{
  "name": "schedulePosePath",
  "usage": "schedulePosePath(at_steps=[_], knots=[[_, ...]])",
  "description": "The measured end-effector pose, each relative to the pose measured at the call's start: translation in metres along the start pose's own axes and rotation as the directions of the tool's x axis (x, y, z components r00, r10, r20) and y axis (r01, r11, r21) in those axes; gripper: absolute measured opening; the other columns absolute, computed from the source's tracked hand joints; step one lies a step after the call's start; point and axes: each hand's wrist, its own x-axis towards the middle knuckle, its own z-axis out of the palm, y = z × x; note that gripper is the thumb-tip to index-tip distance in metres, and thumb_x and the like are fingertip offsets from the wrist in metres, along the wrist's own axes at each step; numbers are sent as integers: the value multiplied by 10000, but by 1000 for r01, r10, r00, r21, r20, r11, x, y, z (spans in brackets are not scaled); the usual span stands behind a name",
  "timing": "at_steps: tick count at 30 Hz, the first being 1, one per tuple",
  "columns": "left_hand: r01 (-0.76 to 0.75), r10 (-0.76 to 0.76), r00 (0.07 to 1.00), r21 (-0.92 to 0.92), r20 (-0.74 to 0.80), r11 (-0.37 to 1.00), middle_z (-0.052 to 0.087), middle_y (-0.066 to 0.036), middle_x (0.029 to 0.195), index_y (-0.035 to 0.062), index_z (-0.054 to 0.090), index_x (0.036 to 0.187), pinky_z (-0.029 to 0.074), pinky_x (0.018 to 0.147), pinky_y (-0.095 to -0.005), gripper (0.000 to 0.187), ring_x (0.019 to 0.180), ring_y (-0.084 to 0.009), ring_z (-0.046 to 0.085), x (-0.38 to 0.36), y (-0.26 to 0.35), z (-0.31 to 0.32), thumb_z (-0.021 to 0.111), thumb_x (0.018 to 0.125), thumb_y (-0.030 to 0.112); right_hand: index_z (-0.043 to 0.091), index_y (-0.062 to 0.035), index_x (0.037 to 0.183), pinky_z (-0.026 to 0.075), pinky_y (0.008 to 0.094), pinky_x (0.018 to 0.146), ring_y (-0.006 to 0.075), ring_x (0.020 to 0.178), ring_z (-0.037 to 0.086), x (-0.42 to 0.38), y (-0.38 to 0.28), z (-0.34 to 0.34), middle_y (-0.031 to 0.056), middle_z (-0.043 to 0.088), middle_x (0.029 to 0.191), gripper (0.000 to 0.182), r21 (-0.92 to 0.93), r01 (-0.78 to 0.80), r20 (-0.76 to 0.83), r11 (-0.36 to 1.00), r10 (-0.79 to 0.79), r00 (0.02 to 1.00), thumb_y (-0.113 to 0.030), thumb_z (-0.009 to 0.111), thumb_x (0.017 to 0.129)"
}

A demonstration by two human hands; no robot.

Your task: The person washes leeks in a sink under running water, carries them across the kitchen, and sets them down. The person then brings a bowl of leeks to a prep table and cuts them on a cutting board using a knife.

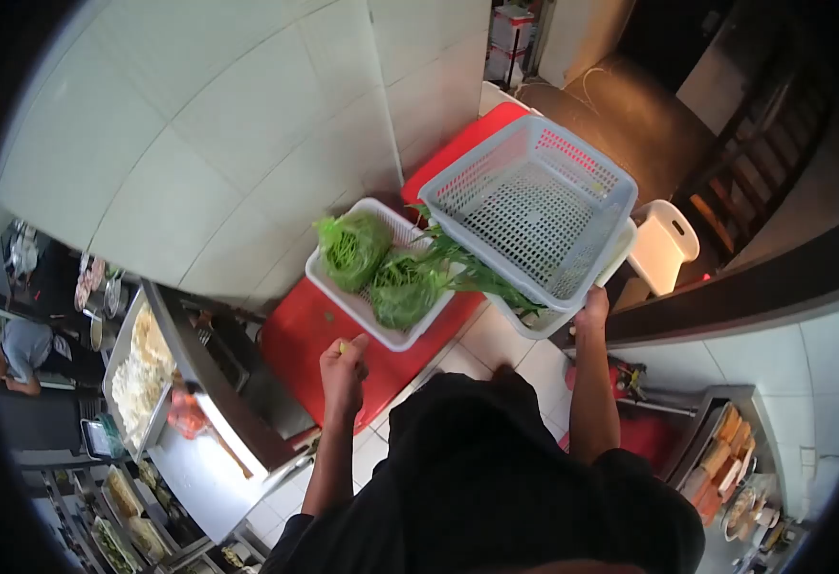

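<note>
My right hand (592,312) grips the near right corner of a white basket (534,328) with long leafy greens (481,277) in it. A grey perforated basket (524,206) sits tilted on top of the greens, with nothing large inside. My left hand (342,375) is closed in a fist near the red tabletop, with a small yellow-green bit (345,346) showing at the thumb; I cannot tell what it is. Just beyond that fist stands another white basket (410,337), holding two clear plastic bags of green vegetables (352,251).
A red table (309,349) runs along the tiled wall (247,124). A white stool (663,251) stands at the right. On the left is a metal counter (199,483) with a tray of white food (142,383). Another person (32,349) works at far left.
</note>
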Motion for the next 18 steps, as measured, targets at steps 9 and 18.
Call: schedulePosePath(at_steps=[9, 18], knots=[[-17, 28, 939, 37, -342, 999, 330, 63, 491, 148, 377, 569, 186, 379, -229, 357, 402, -38, 244, 46, -12, 76, 602, 838, 81, 541, -30, 871, 437, 357, 642, 200, 686, 507, 176, 60, 77, 53, 507, 729, 147, -12, -119, 76, 993, 120, 990, -3, 464, 749], [57, -118, 648, -106, -753, 993, 312, 66, 496, 154, 373, 588, 179, 378, -224, 346, 407, -36, 219, 11, -38, 154, 595, 842, 76, 486, -56, 801, 434, 351, 605, 210, 646, 481, 344, 146, 162, 68, 472, 718, 96, -172, -316, 64, 933, 331, 942, -8, 475, 718]])
